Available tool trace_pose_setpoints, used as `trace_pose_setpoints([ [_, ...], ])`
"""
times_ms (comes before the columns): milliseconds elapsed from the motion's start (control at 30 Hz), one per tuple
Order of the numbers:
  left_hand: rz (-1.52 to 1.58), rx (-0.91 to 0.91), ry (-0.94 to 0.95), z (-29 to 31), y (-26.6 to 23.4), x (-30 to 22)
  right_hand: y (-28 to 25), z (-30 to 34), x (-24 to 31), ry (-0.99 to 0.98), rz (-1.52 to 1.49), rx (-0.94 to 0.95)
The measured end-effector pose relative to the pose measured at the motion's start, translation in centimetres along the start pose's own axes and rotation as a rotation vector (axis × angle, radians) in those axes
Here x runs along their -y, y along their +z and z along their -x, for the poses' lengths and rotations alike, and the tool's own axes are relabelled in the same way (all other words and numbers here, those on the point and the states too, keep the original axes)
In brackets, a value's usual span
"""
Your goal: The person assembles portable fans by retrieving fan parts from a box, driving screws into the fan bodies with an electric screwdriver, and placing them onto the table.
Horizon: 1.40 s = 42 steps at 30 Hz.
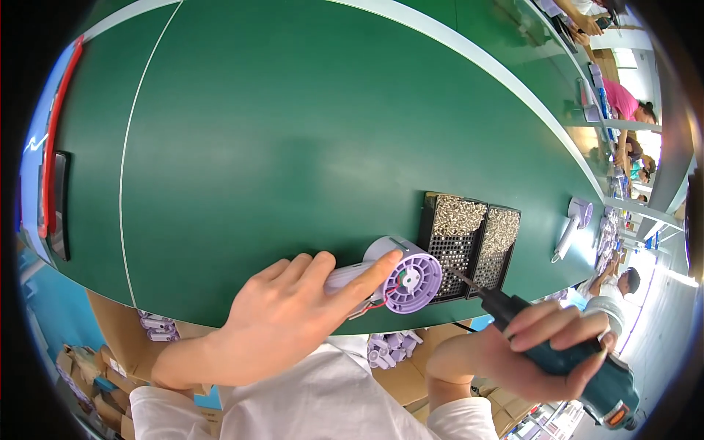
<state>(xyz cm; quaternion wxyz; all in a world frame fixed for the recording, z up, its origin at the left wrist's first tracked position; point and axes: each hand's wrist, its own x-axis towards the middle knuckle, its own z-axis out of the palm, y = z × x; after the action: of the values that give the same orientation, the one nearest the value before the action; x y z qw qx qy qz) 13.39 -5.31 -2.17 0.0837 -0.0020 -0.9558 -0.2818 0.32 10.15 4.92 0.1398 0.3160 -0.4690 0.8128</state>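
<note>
Near the table's front edge, my left hand (293, 308) is closed over a lavender plastic housing (397, 246) shaped like a hair dryer, with its index finger stretched along the round head. A slotted ring, a small hub and red wires show in the head's open face. My right hand (546, 341) grips a dark green electric screwdriver (532, 330). Its thin bit points left and up, with the tip over the lower part of the left screw tray (425, 220), close to the housing's head. Screws are heaped at the far end of this black tray, and several sit in its holes.
A second black screw tray (506, 268) stands against the first. Another lavender housing (581, 213) lies on the green table (257, 132) at the right. Cartons with lavender parts (392, 348) are below the front edge. People work at the far right.
</note>
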Motion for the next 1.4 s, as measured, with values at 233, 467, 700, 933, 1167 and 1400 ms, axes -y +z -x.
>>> trace_pose_setpoints([
  [233, 0.033, -0.006, 0.007, 0.2, 0.3, 0.1, 3.0, 0.5, -0.3, 0.025, -0.087, 0.145],
  [467, 0.047, 0.031, 0.005, 0.0, 0.0, 0.2, 2.9, 0.6, -1.1, 0.096, -0.134, 0.129],
  [700, 0.052, 0.032, -0.006, 0.0, 0.0, 0.2, 3.2, 0.9, -1.7, 0.123, -0.052, 0.073],
  [933, 0.069, 0.037, -0.014, 0.0, -0.1, 0.3, 3.5, 1.0, -1.9, 0.117, -0.029, 0.089],
  [1167, 0.08, 0.035, -0.006, 0.2, 0.0, 0.5, 3.8, 1.3, -1.6, 0.109, -0.011, 0.124],
  [1400, 0.126, 0.005, -0.054, 0.2, 0.1, 0.3, 4.0, 1.4, -1.7, 0.098, 0.034, 0.118],
])
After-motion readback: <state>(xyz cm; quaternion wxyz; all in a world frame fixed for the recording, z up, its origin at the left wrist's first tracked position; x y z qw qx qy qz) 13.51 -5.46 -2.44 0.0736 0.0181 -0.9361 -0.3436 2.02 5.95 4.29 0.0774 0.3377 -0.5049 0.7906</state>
